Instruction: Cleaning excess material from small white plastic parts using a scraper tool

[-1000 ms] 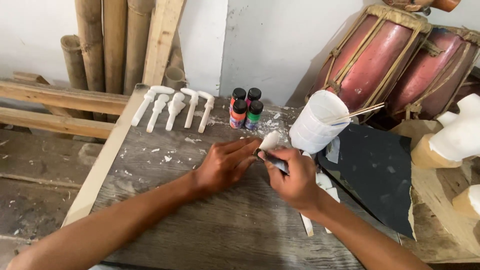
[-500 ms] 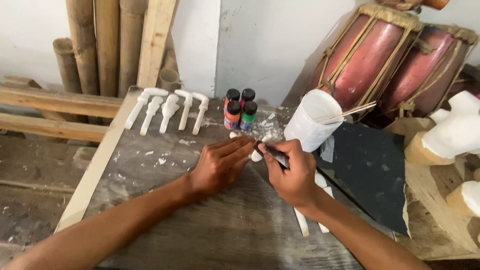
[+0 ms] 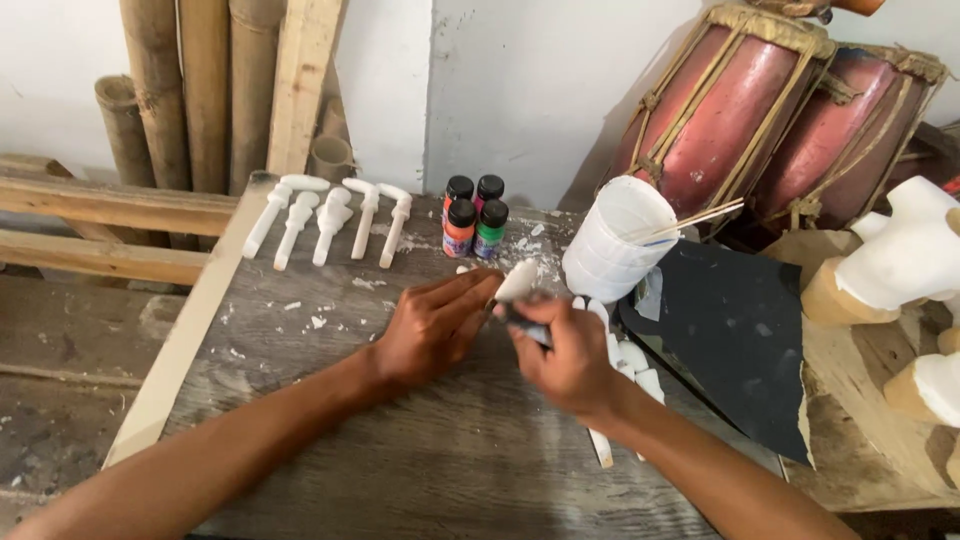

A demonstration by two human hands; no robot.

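On worn workbench (image 3: 330,470), our left hand (image 3: 430,325) pinches a white carved piece (image 3: 516,281) while our right hand (image 3: 570,355) grips a dark tool (image 3: 522,322), mid-shaping; steady strokes seem needed next.

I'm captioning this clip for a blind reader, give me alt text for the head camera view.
Two hands work together at a worn wooden table: the left hand steadies a small white carved piece while the right hand holds a dark tool against it. Behind stand four small paint bottles, a row of white carved pieces and a white cup.
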